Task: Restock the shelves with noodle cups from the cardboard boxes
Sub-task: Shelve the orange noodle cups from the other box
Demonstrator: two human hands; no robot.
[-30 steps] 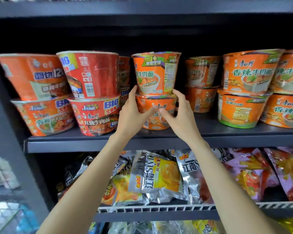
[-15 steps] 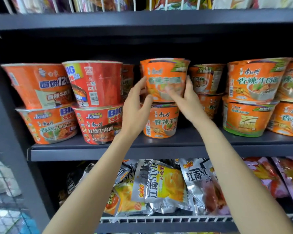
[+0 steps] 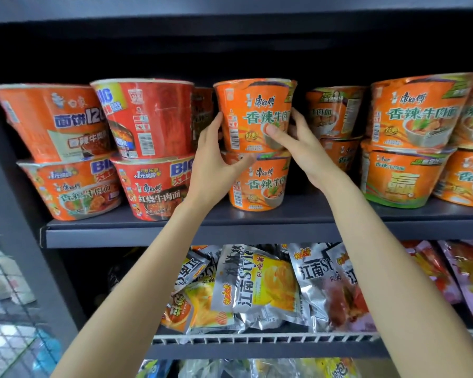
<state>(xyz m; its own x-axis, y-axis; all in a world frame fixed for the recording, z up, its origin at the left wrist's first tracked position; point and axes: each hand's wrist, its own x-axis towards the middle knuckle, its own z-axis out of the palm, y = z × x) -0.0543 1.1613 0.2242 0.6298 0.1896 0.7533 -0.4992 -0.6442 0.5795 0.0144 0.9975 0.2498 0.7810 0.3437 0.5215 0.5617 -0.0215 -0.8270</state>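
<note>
Grip: both hands are clasping the upper orange cup [image 3: 253, 115]; the left hand [image 3: 212, 162] is cupping its left flank, thumb lying across the seam with the cup below, and the right hand [image 3: 302, 144] is pressing its right side, thumb on the printed face.
Change: half a second back the label was blurring mid-turn and a second back the barcode side was showing; now the name is facing out squarely, so the cup is being faced up, not carried.
Meaning: this cup is reading as already placed, and letting go looks like the only step remaining before the next one from the boxes; no cardboard box is showing.
Where: the held cup is sitting on the lower orange cup [image 3: 258, 181], which is standing on the grey shelf [image 3: 339, 227], near its front edge.
Left neighbours: red BIG cups [image 3: 150, 148] are standing two high just beside the left hand.
Right neighbours: more orange cups [image 3: 410, 140] are stacked two high, with a gap between them and the held stack; a further pair is sitting deeper in.
Below: foil snack bags [image 3: 254, 287] are lying heaped behind a wire rail.
Room: dark shelving is filling the view; a mesh panel is blurring at far left.
</note>
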